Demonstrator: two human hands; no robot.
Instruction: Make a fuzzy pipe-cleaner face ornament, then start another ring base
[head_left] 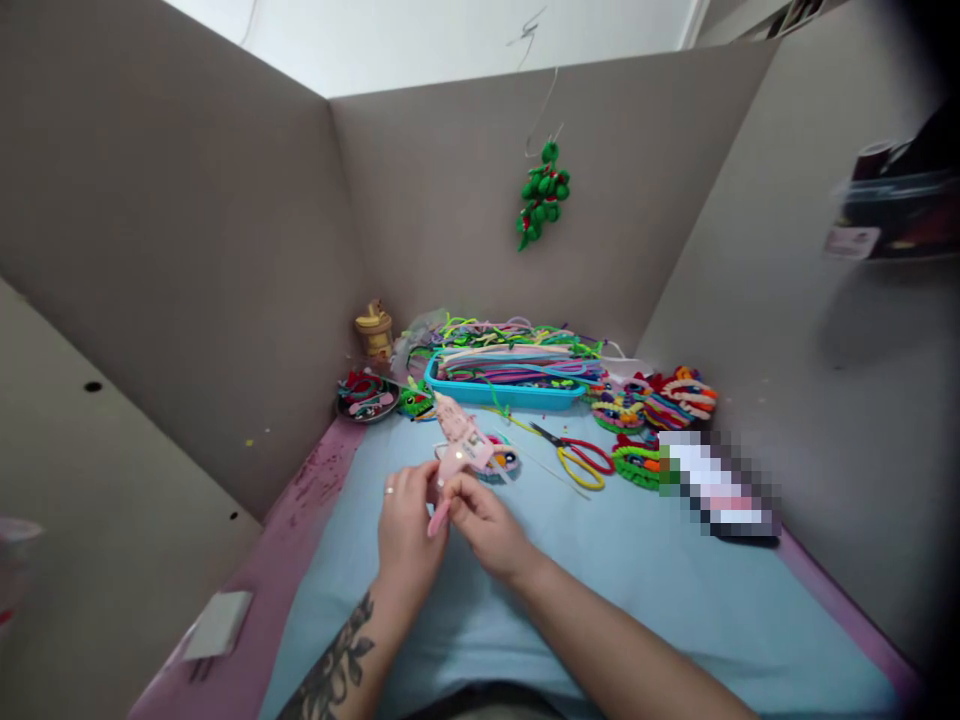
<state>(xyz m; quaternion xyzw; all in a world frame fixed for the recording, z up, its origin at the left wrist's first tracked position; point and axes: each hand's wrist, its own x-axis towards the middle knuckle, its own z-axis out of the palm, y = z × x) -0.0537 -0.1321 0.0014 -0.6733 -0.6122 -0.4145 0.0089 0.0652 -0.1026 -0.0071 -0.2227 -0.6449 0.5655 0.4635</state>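
The person's right hand (487,525) has thumb and fingers pinched narrow on the pink lower end of what looks like a pink glue gun (454,462). The left hand (411,515), with a ring on one finger, curls around the same part from the other side; its fingertips are partly hidden, but it appears to grip too. Both hands meet on the near side of the blue tray (540,399), well apart from it, neither clearly nearer the tool.

The relation that counts is that the tool rises away from the fingers toward the blue tray: its lower end points back at the person, while its mottled, tapering end leans up and slightly left, in front of the tray's near wall. Whether that tip touches anything cannot be told.

Just beyond the tool and partly covered by it, nearer than the tray, is a multicoloured braided piece (504,462). Scissors (577,462) with red and yellow handles lie right of that, on the near side of the tray, near a thin rod (555,470). Right of the tray are bright braided bundles (679,400), and nearer the person a green braided piece (636,466). Left of the tray stands a dark bowl (386,401) of small red and pink items. The tray itself holds long fuzzy stems (517,362), and a green ornament (545,195) hangs above it.
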